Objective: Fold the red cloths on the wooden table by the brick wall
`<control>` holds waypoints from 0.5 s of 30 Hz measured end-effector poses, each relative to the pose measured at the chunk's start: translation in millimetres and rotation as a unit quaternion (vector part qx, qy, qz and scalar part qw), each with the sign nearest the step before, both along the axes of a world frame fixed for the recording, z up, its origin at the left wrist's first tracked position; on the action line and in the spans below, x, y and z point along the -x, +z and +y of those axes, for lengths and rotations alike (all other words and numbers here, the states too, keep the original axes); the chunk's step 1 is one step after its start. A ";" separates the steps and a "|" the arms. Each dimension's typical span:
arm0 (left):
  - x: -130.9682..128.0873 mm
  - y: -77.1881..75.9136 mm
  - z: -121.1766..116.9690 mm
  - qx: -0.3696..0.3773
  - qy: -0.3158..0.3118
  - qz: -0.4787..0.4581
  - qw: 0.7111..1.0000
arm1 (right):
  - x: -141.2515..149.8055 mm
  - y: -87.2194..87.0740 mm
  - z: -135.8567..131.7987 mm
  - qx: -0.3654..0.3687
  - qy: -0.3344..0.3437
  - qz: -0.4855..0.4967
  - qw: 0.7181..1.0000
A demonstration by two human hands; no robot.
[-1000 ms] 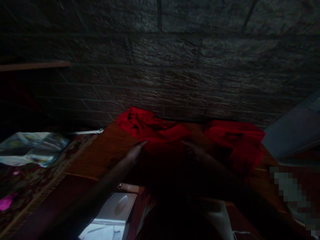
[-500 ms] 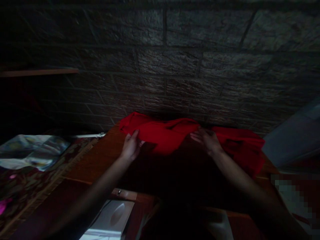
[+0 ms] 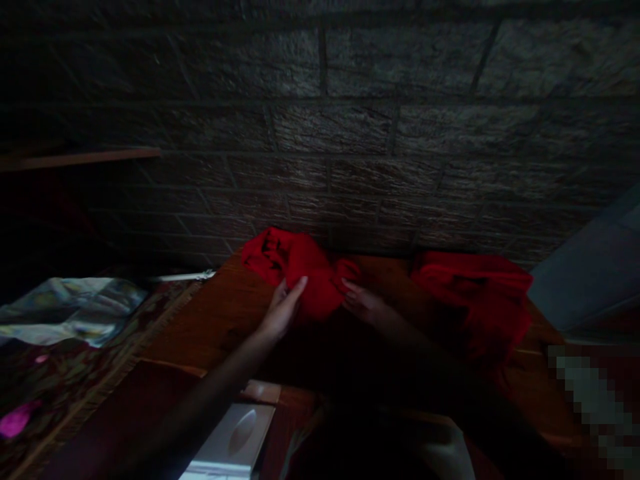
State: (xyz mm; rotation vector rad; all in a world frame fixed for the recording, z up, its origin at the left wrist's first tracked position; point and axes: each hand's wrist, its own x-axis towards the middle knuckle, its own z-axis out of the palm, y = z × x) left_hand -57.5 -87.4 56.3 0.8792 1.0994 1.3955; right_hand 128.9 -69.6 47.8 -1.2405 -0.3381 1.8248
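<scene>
A bunched red cloth [image 3: 313, 267] lies on the wooden table [image 3: 215, 320] near the stone wall; dim light hides what kind of garment or cloth it is. My left hand [image 3: 284, 308] grips its near left side, thumb on top. My right hand [image 3: 361, 300] pinches its right edge with the fingers. Further right on the same table rests a second red cloth [image 3: 475, 280], folded into a loose pile, apart from both hands.
The stone-block wall [image 3: 350, 133] rises behind the table. A white box with an oval opening [image 3: 245, 433] sits low in front. On the left, a crumpled plastic bag [image 3: 75, 307] and a pink item [image 3: 19, 420] lie on a patterned carpet [image 3: 80, 373].
My right hand has moved left, bringing the right part of the red cloth toward my left hand, so the cloth is narrower and more bunched. The second cloth stays put.
</scene>
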 end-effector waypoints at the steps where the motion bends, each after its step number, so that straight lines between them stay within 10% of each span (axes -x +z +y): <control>1: -1.8 -7.9 -1.3 -0.002 -0.013 0.005 1.000 | -1.5 0.3 1.4 -0.009 -0.004 0.007 1.000; 5: 1.9 -23.6 7.6 0.010 0.022 -0.027 0.999 | -20.5 0.5 9.4 -0.032 -0.081 -0.005 0.996; 15: 12.8 15.2 21.7 0.021 0.030 -0.169 0.985 | -78.7 23.3 26.5 -0.153 -0.194 0.042 0.968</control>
